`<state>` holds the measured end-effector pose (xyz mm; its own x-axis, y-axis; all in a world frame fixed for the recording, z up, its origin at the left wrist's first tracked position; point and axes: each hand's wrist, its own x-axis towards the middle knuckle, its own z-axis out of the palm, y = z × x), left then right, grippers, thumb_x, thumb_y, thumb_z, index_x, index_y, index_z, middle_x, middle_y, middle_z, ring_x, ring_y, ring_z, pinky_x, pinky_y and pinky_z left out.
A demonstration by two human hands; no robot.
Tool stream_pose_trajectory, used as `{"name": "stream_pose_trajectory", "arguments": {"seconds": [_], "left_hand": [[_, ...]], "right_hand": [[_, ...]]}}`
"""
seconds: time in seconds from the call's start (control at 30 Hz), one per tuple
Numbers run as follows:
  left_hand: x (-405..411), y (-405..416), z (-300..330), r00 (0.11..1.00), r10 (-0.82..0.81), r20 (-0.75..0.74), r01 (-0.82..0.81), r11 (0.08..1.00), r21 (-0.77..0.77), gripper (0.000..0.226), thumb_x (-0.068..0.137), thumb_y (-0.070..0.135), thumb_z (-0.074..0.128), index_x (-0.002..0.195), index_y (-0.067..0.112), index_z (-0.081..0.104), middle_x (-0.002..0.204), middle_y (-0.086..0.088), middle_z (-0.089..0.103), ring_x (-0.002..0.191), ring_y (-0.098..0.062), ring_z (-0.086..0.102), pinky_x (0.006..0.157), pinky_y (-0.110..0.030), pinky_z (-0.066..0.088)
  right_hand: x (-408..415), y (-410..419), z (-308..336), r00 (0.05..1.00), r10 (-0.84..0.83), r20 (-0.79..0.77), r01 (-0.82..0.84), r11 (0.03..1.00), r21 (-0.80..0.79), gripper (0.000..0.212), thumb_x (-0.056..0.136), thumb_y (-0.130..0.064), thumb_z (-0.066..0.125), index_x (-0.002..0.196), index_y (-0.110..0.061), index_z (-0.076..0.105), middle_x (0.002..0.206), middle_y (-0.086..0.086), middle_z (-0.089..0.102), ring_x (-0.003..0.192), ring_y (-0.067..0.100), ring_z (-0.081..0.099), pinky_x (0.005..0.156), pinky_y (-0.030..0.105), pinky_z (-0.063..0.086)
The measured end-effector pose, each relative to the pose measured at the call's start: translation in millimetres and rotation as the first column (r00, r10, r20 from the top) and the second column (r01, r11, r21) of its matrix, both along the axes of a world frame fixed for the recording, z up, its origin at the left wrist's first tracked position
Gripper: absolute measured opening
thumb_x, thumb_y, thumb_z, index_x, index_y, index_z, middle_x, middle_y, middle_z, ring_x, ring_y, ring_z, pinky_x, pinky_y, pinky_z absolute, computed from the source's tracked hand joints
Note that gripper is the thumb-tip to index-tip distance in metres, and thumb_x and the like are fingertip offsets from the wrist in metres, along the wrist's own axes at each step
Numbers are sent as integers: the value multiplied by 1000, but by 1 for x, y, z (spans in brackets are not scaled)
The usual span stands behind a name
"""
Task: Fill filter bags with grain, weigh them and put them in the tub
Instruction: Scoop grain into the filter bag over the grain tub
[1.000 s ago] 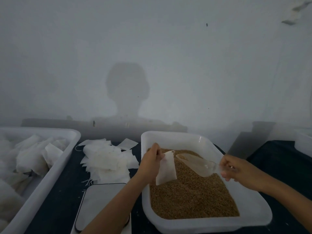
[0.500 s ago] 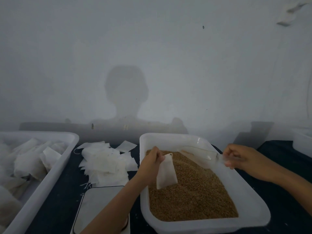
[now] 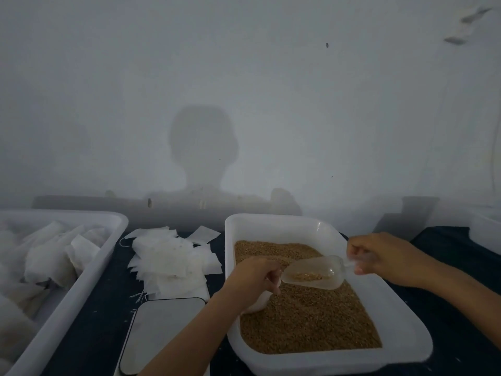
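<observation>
My left hand (image 3: 253,280) grips a white filter bag (image 3: 257,302) by its top, over the brown grain (image 3: 311,321) in the white tray (image 3: 271,223). The hand hides most of the bag. My right hand (image 3: 385,257) holds the handle of a clear plastic scoop (image 3: 314,272) with a little grain in it. The scoop's mouth touches the bag's opening beside my left fingers. A large white tub (image 3: 89,270) with filled bags stands at the left.
A loose pile of flat filter bags (image 3: 168,259) lies on the dark table between tub and tray. A scale with a grey plate (image 3: 160,332) sits in front of the pile. Another white container (image 3: 485,229) is at the far right. A wall stands close behind.
My right hand has brought the scoop down and left to the bag's mouth. My left hand has lowered the bag toward the grain.
</observation>
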<state>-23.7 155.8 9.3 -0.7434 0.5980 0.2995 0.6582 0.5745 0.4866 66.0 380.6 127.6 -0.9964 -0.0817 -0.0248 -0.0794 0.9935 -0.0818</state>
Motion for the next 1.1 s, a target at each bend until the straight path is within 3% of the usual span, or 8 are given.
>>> {"name": "stream_pose_trajectory", "arguments": {"seconds": [0.2,0.4,0.5,0.67,0.8,0.9,1.0,1.1], "left_hand": [[1,-2,0,999,3,42,-7,995,100,19,73,16,77,79,2,65,79,5,55,66,-2,43,57,-5,33],[0,-2,-2,999,20,49,-26,991,130,20,71,18,78,78,4,65,87,-4,63,73,-5,46,59,-8,32],[1,-3,-3,999,28,46,-34,990,139,20,72,18,78,78,5,64,82,5,57,71,-4,46,60,-9,32],[0,-2,-1,998,53,44,-59,988,140,15,78,17,72,77,10,59,78,8,52,72,-7,46,59,-9,31],[-2,1,-4,994,113,4,-113,990,90,25,91,16,58,74,20,39,72,6,46,71,-12,42,57,-20,29],[-2,1,-7,990,133,-44,-129,987,97,30,97,13,48,74,24,31,69,3,42,68,-13,39,57,-23,25],[-1,-3,-3,990,133,48,-141,937,319,28,96,6,45,75,21,34,73,1,46,67,-8,42,57,-14,32],[2,-11,5,975,123,185,-214,751,624,32,93,1,49,71,21,38,69,7,43,61,4,40,57,-10,32]], "right_hand": [[-11,-18,8,996,65,-56,-57,988,142,14,85,-30,67,85,-29,53,88,-13,57,79,3,53,62,19,37],[-17,-32,11,975,134,-178,-63,932,357,13,88,-23,61,94,-32,55,92,-9,59,83,10,58,52,18,28],[-20,-36,11,945,227,-237,-95,881,464,16,90,-16,56,102,-28,56,93,-8,64,83,11,59,55,22,27],[-20,-31,8,874,392,-289,-146,777,612,23,93,-12,47,106,-30,49,96,-13,55,88,9,49,71,25,25],[-19,-17,-1,927,202,-316,-19,866,499,16,93,-15,49,96,-27,39,92,-12,51,77,7,44,60,22,25],[-23,-9,-34,969,-22,-246,88,961,262,19,95,-24,49,85,-23,33,89,-8,51,72,6,48,52,17,30],[-33,-10,-74,974,-181,-136,183,983,6,29,97,-23,47,73,-24,30,77,-9,43,63,2,39,51,16,28],[-41,-22,-100,975,-219,-34,214,970,-116,32,98,-17,42,67,-23,33,73,-8,39,62,2,37,52,15,29]]}}
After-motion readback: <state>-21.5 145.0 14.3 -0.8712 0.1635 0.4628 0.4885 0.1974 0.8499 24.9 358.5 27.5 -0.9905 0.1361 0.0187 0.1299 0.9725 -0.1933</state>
